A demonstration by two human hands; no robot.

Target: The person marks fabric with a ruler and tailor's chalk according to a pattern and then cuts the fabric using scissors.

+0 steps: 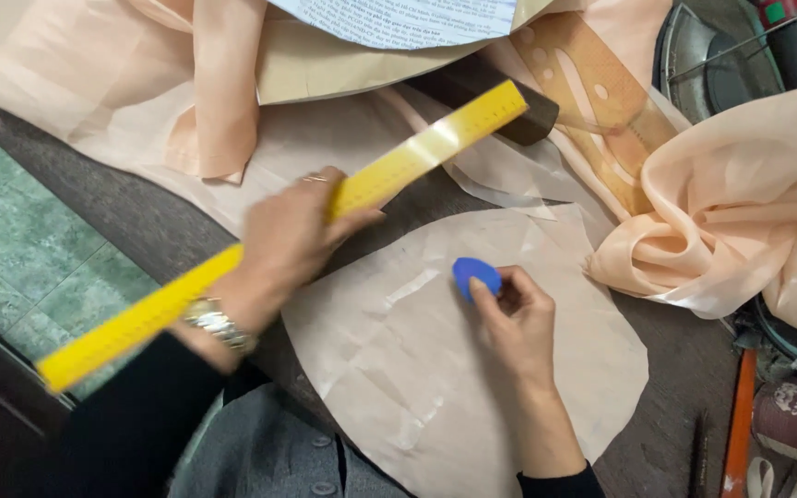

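Hands grip firmly: left [288, 240] clasps yellow ruler [279, 235], right [518, 318] pinches blue chalk [474, 275] over peach fabric [472, 369].

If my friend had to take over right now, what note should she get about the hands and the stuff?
Left hand: grips the long yellow ruler, lifted at a slant above the table.
Right hand: pinches the blue rounded tailor's chalk on the rounded pale peach paper pattern piece.
The pattern lies flat on the dark table; loose peach sheer fabric is bunched to the right.
No chalk line shows on the pattern yet; ruler not laid down.
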